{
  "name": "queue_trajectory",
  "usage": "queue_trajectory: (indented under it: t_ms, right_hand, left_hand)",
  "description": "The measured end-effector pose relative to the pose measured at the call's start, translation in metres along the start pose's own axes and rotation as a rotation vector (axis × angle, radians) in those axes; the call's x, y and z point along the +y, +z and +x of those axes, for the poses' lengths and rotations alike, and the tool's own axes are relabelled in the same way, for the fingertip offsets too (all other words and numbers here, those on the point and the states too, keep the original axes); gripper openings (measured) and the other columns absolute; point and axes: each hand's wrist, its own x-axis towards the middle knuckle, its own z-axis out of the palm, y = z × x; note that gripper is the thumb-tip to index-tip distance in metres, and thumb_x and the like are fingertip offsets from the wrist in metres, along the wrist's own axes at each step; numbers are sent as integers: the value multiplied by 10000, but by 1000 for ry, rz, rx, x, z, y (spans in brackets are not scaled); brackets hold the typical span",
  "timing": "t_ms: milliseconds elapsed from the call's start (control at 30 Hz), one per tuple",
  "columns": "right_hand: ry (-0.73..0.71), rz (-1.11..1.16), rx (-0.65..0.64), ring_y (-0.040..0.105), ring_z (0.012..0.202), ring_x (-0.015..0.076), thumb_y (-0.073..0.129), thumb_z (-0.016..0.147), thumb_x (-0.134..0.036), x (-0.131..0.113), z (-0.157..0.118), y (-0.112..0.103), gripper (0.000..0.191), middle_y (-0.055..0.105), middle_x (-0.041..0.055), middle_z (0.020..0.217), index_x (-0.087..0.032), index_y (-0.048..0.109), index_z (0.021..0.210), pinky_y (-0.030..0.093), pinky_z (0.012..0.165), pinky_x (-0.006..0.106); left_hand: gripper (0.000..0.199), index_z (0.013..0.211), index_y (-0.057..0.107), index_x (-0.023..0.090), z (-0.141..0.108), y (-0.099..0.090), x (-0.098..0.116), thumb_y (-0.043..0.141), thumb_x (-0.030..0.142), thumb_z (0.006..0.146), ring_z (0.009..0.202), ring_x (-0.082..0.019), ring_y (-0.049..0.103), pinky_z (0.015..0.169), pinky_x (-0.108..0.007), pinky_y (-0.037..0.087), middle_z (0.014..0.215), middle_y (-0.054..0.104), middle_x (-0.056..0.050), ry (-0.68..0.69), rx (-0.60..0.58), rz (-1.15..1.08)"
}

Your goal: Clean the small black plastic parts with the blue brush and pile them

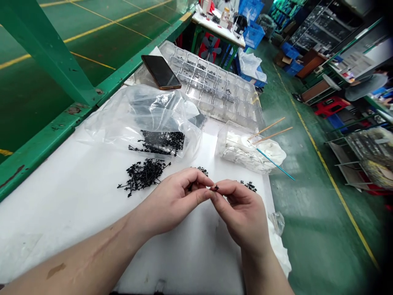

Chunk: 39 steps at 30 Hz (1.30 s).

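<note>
1. A green-painted factory floor [319,229] with yellow lines spreads beyond the right edge of the white-covered workbench [58,217], and a green metal frame [37,151] runs along that bench's left edge.
2. A large transparent compartment tray [211,82] sits at the bench's far end, with small dark parts in many of its cells.
3. A crumpled transparent plastic bag [144,119] lies on the bench's left-centre, holding black plastic parts.
4. A transparent plastic box [233,149] stands near the bench's right edge, holding white material, two wooden sticks and a thin blue stick.
5. A smartphone [161,72] lies face up at the bench's far end.
6. A loose heap of black plastic runners [143,176] rests mid-bench.
7. Above the bench's near half, the right hand [242,213] pinches a small black plastic piece [216,188] between thumb and forefinger. The left hand [172,200] is curled, its fingertips right at that piece; whether it grips the piece, I cannot tell.
</note>
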Motion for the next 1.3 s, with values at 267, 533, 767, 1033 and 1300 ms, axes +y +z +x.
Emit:
queue_trajectory:
  t_ms: [267,533,767,1033,1300]
  right_hand:
    - [-8,-21,54,700,821,141,831,915,-223,-1,1,1,129,768,-17,897,-262,715,874,571,746,264]
    - [-33,-65,15,705,821,154,783,937,-192,-3,4,5,122,765,2,896,-244,694,870,568,747,285]
    - [-45,-26,-14,714,818,171,792,936,-209,-6,3,7,117,776,31,904,-231,703,862,570,738,312]
    - [-185,145,897,562,664,120,744,920,-256,4,24,-46,104,597,-27,787,-235,655,969,489,601,258]
    - [267,521,1151,443,535,103,756,759,-316,53,33,-123,276,500,-59,712,-231,512,857,433,461,255]
  left_hand:
    - [162,980,746,225,0,1,1,687,375,997,851,-170,607,753,-296,450,935,708,12,11,17,96]
    - [152,969,703,210,0,1,1,687,359,992,816,-162,576,728,-282,447,889,666,13,-1,17,28]
    - [201,942,676,213,-2,2,0,657,391,1035,810,-164,574,727,-281,451,885,655,7,31,35,33]
    - [287,897,655,245,-6,0,4,614,481,1055,777,-182,550,718,-295,419,838,603,6,67,149,146]
    - [385,962,705,251,-8,5,2,643,629,1002,798,-206,567,623,-289,375,893,653,-23,-33,226,101]
